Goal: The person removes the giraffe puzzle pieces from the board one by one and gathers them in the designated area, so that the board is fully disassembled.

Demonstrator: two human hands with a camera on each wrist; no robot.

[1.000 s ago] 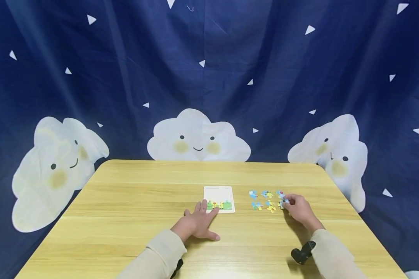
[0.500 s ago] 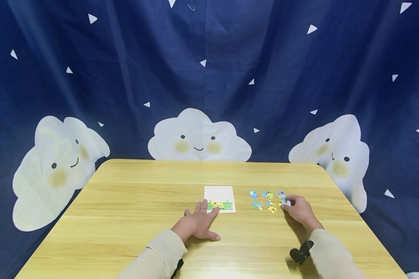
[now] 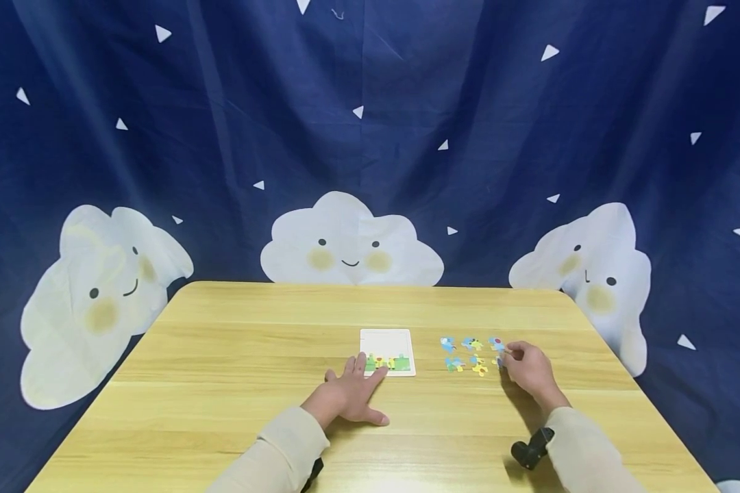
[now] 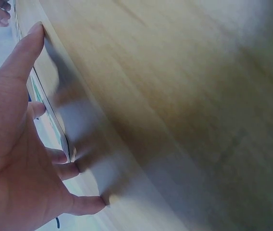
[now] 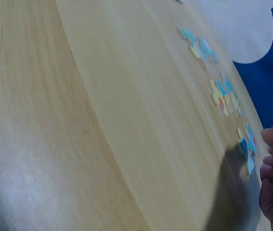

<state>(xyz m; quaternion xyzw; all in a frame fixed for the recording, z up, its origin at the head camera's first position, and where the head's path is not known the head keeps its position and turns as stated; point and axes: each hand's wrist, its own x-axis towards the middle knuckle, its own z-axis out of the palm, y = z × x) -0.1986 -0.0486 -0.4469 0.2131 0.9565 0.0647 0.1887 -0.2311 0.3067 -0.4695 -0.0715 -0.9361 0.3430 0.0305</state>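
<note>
Puzzle tray (image 3: 386, 340): front row laid, rest bare; six jigsaw pieces (image 3: 479, 368) left toward bench (image 3: 247, 383)'s right edge; left hand (image 3: 348, 397) spread wide; right hand (image 3: 529, 370), cannot tell.

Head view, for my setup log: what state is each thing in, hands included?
Puzzle tray: flat, partly filled, far part bare
Tray pieces: lying along the tray's near side
Loose pieces: outside the tray, in two rows
Left hand: spread, at the tray's near left corner
Right hand: curled at the rightmost loose pieces, grip unclear
Curtain: hanging in folds
</note>
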